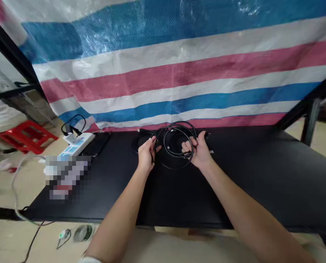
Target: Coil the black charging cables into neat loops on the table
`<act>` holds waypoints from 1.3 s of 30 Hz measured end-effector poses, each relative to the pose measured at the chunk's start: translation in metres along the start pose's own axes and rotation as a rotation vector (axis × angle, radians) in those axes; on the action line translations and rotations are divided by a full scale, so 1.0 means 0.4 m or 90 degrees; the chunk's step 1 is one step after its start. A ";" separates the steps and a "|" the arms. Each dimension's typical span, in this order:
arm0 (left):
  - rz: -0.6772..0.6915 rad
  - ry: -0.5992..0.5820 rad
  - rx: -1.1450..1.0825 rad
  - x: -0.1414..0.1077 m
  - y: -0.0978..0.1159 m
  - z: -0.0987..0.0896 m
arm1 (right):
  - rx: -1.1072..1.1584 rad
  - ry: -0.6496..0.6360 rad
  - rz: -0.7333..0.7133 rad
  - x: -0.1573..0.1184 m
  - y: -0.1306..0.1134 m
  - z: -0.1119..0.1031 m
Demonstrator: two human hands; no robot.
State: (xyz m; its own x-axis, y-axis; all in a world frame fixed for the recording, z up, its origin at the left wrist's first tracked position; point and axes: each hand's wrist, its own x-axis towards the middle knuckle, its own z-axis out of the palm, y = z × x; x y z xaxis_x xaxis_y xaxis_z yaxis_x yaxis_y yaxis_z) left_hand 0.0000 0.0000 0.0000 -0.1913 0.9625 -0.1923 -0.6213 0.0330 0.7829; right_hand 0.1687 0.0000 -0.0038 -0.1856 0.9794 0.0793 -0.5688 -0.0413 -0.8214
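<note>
A black cable (pixel 176 126) in loose loops is stretched between my two hands, above the black table. My left hand (pixel 146 153) has its fingers closed round one side of the loops. On the other side, my right hand (pixel 198 150) grips the cable with curled fingers, its thumb pointing up. Behind my hands, more coiled black cables (pixel 137 140) lie on the table, partly hidden by the held loops. Small pale tips show among the coils, too small to make out.
The black table (pixel 256 175) reaches far to both sides. A white power strip (pixel 76 144) with plugs and a dark phone-like slab (pixel 97 143) lie at its left. A striped plastic sheet (pixel 173 76) hangs behind. A red stool (pixel 28 137) stands on the floor at left.
</note>
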 end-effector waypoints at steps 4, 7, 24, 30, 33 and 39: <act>-0.019 0.034 -0.001 -0.004 -0.016 0.009 | -0.034 -0.007 -0.044 -0.012 0.030 0.020; -0.018 0.071 -0.043 0.004 -0.019 -0.001 | -0.083 0.039 -0.042 -0.015 0.052 0.035; -0.182 -0.138 -0.007 -0.021 -0.008 0.000 | 0.018 -0.033 0.059 -0.035 -0.035 -0.006; -0.208 -0.158 -0.008 -0.032 -0.006 0.009 | 0.012 0.157 0.087 -0.014 -0.009 0.028; -0.175 -0.123 -0.054 -0.041 -0.009 0.019 | -0.022 0.300 0.042 -0.002 0.004 0.042; -0.056 -0.006 -0.041 -0.035 -0.022 0.029 | -0.231 0.307 -0.052 0.003 0.052 0.053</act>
State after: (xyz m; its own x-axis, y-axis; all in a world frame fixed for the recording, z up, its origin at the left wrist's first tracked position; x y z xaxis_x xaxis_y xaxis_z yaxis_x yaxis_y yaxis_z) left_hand 0.0169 -0.0106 0.0026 -0.1275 0.9591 -0.2527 -0.6828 0.0999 0.7238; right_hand 0.1398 -0.0039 -0.0090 0.2786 0.9594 -0.0445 -0.2401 0.0247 -0.9704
